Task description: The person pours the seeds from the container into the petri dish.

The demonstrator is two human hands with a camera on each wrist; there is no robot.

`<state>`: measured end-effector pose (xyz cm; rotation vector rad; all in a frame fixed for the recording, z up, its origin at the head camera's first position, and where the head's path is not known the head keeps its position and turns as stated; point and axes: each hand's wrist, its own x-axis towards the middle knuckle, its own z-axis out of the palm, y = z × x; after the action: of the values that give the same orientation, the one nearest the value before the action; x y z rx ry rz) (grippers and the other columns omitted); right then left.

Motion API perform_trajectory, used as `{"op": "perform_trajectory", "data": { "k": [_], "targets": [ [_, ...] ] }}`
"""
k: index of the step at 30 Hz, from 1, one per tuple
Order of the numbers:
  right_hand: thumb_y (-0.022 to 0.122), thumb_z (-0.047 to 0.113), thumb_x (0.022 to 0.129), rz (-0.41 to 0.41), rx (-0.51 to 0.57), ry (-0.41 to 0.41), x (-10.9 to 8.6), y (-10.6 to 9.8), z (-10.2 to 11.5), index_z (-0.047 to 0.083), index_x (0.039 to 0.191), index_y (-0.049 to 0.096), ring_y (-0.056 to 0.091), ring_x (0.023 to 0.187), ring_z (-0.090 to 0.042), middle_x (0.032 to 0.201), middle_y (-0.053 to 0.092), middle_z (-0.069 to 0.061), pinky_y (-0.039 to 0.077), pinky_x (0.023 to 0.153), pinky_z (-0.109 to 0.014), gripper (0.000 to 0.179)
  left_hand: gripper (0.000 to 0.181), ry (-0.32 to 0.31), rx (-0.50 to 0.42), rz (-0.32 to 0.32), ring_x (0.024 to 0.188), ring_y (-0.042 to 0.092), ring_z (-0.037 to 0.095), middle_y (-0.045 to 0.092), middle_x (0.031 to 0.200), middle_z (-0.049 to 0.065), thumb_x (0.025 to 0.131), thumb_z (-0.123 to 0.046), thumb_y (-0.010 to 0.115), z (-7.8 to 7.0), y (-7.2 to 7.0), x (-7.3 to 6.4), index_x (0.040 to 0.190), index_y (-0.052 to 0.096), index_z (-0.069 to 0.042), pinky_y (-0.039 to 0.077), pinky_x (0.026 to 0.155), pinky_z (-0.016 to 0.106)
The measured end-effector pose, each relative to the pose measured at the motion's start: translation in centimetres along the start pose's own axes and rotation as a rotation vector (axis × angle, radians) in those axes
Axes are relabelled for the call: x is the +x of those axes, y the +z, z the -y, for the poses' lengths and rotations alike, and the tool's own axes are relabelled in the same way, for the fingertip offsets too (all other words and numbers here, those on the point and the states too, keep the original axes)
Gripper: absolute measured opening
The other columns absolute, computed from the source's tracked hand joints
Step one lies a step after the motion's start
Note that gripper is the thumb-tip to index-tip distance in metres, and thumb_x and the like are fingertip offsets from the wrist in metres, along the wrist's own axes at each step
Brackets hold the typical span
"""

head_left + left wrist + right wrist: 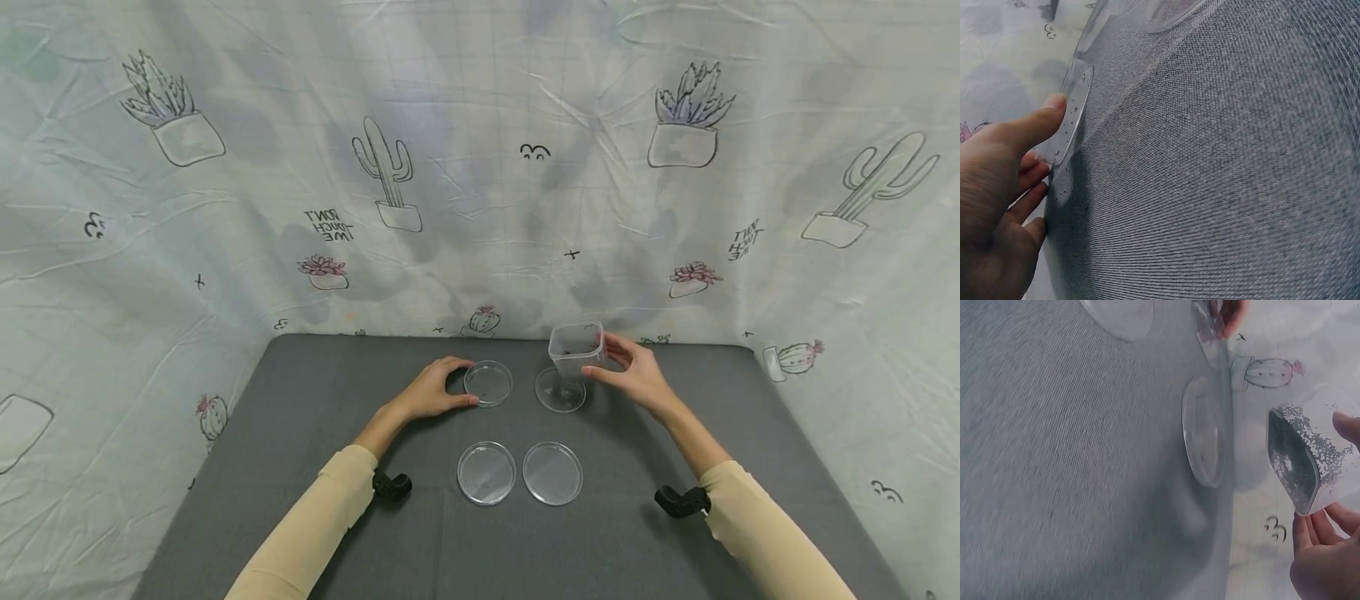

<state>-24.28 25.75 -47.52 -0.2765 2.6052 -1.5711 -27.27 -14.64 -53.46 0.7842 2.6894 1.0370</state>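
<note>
My left hand [435, 389] grips a clear round petri dish [488, 384] by its edges, thumb on the near side and fingers on the far side. Small dark specks dot this dish in the left wrist view [1075, 115]. In my right hand [633, 371] is a clear square plastic tub [576, 343], held between thumb and fingers. Fine dark grains cling inside the tub, seen in the right wrist view [1319, 447]. It hangs over the back edge of a second petri dish [558, 396], partly hiding it.
Nearer the front of the grey table [360, 533] lie two more clear petri dishes, a left one [486, 473] and a right one [552, 473], side by side. Behind the table hangs a pale printed curtain [465, 183], which also lines both sides.
</note>
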Motion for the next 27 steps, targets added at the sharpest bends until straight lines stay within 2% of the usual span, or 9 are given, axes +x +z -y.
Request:
{"op": "perform_trajectory", "data": {
  "k": [10,27],
  "targets": [
    [0.083,0.019,0.097,0.005,0.001,-0.045,0.9,2.7,0.9,0.002,0.166,0.04,0.04,0.158,-0.05,0.171,0.038,-0.029,0.037,0.131,-0.059,0.083,0.071,0.009,0.013,0.006,0.151,0.052,0.043,0.056,0.16,0.023,0.099,-0.036,0.082,0.2,0.1,-0.3,0.156,0.056,-0.003,0.043,0.124,0.062],
    [0.089,0.011,0.09,0.019,0.029,-0.183,2.7,6.5,2.1,0.003,0.159,0.053,0.045,0.153,-0.045,0.159,0.05,-0.027,0.035,0.13,-0.065,0.078,0.071,0.014,0.017,0.006,0.149,0.053,0.043,0.057,0.158,0.022,0.098,-0.037,0.083,-0.1,0.0,-0.3,0.155,0.057,-0.004,0.044,0.124,0.062]
  ]
}}
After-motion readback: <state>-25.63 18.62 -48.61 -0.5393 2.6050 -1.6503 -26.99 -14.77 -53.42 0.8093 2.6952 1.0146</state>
